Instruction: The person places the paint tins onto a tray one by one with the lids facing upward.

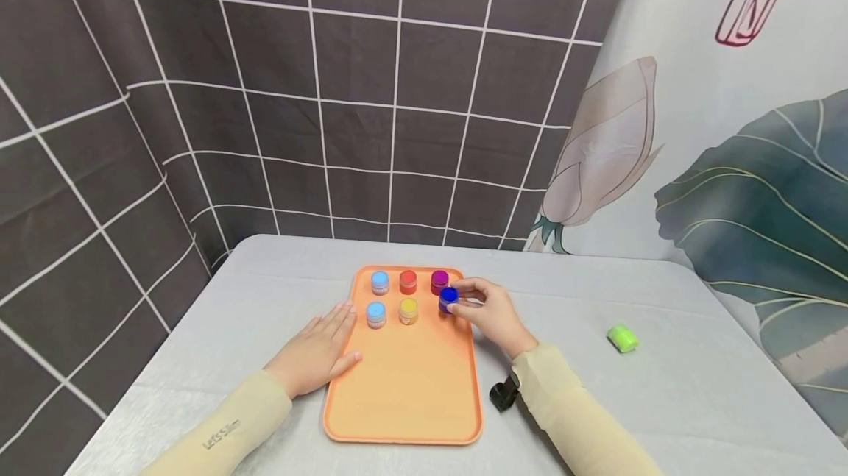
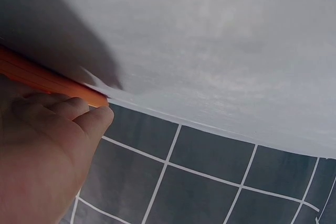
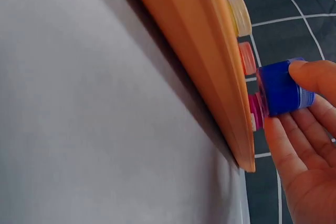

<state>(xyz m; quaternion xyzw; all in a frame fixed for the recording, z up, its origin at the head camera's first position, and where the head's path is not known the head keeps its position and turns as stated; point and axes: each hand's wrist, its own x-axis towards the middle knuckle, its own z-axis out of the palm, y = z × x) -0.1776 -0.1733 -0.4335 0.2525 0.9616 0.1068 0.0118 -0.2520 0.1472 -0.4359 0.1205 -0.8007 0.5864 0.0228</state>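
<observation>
My right hand (image 1: 489,313) pinches a small dark blue paint jar (image 1: 448,299) between thumb and fingers, over the right side of an orange tray (image 1: 404,388). In the right wrist view the blue jar (image 3: 283,87) is tilted, with the thumb on one side and fingers on the other. Just behind it on the tray stands a purple jar (image 1: 439,282). My left hand (image 1: 315,351) rests with fingers straight along the tray's left edge. Also on the tray are a red jar (image 1: 408,282), a yellow jar (image 1: 408,311) and two light blue jars, one behind (image 1: 380,282) the other.
A bright green object (image 1: 623,338) lies on the grey-white table (image 1: 563,314) to the right. A black wrist device (image 1: 505,392) sits by the right cuff. A dark checked curtain (image 1: 358,130) hangs behind the table.
</observation>
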